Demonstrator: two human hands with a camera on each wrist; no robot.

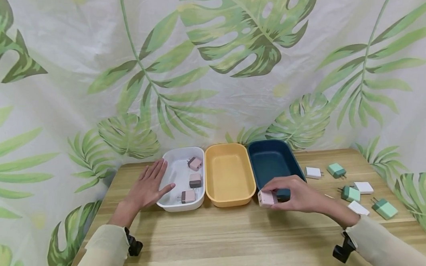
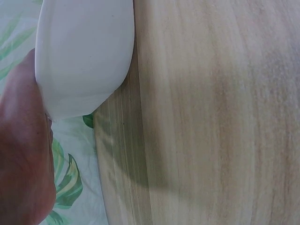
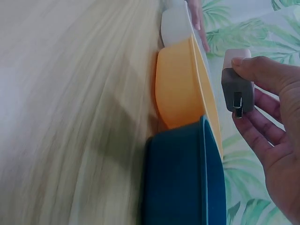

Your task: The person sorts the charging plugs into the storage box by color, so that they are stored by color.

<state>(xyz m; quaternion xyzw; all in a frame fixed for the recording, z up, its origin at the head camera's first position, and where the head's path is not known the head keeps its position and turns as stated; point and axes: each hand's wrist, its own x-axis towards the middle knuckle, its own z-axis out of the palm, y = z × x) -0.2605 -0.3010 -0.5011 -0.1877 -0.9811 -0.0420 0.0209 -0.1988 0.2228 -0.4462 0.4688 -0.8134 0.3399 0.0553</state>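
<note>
My right hand pinches a pink and grey charger plug between thumb and fingers, near the front end of the dark blue tray. In the right wrist view the metal prongs of this charger face the camera. My left hand rests on the left rim of the white tray, its fingers straight and spread. Inside that tray lie three pink and grey chargers, one at the back, a middle charger and a front charger.
Between the white and blue trays stands a yellow tray, with nothing in it. Right of the blue tray, green chargers and white chargers lie scattered on the wooden table. A leaf-patterned cloth hangs behind.
</note>
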